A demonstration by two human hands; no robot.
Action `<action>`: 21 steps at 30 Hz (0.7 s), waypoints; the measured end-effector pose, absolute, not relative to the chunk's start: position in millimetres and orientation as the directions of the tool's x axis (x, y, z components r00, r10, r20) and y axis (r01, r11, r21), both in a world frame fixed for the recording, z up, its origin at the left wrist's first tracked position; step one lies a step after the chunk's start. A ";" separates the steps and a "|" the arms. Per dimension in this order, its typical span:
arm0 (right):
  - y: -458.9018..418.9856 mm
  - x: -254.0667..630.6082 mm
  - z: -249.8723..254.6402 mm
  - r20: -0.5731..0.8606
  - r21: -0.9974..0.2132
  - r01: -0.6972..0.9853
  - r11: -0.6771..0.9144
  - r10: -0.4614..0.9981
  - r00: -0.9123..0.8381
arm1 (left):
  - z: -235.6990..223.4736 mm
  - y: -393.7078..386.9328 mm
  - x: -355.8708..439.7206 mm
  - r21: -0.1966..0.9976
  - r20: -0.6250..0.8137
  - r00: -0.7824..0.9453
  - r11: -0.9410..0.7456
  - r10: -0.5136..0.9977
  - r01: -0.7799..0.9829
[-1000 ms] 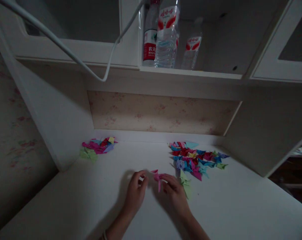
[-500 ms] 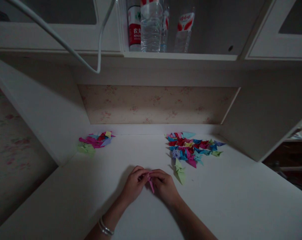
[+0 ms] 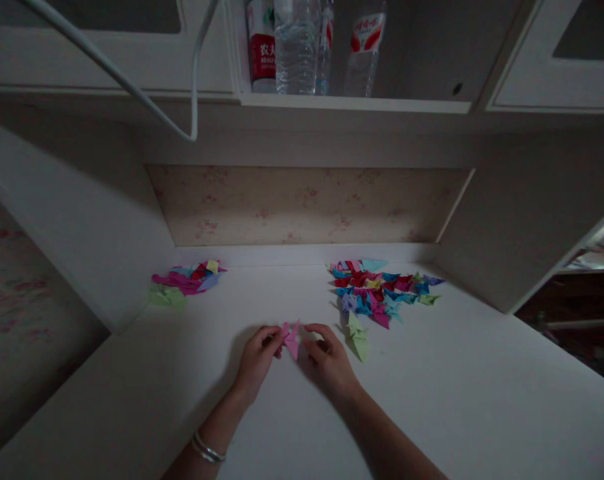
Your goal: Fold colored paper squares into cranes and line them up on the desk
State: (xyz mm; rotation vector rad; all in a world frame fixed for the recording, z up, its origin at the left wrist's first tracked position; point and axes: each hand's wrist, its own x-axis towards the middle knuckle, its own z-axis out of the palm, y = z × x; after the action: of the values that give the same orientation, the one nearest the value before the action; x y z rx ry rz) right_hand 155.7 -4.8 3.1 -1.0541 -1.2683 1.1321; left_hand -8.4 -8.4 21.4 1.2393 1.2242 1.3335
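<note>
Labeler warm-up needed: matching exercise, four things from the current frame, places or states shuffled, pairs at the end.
Things
1. pink folded paper
2. right hand
3. silver bracelet
4. bottles

Place or state
A. around the left wrist
B. on the shelf above
C. pinched by the left hand
D. thumb and fingers apart, no paper visibly held

Pairs: 1-C, 2-D, 3-A, 4-B

The red-and-white label (image 3: pixel 262 57) on a plastic bottle (image 3: pixel 265 85), upper centre of the frame, reads 农夫 above "NONGF", its right edge hidden; the red characters on the rightmost bottle's white label (image 3: pixel 368 33) are too blurred to read surely
</note>
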 end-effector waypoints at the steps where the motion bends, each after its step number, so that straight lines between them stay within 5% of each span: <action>1: -4.6 155.1 2.7 0.084 -0.992 -0.095 0.077 0.994 -0.065 | 21.5 -8.3 -8.3 0.997 0.074 -0.075 -0.076 0.994 -0.032; 7: -6.9 151.1 4.6 0.032 -0.986 -0.164 -0.008 0.970 -0.240 | 17.8 -8.9 -4.3 0.984 0.044 0.011 -0.042 0.999 -0.172; 21: -5.6 151.3 4.4 0.028 -0.985 -0.174 -0.007 0.981 -0.194 | 18.4 -12.1 -0.6 0.966 -0.003 0.058 0.018 0.998 -0.256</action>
State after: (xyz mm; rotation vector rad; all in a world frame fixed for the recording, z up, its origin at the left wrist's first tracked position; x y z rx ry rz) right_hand 151.3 -5.6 4.4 -0.9711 -1.2224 1.4212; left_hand -0.6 -12.1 18.4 1.0358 0.9806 1.2715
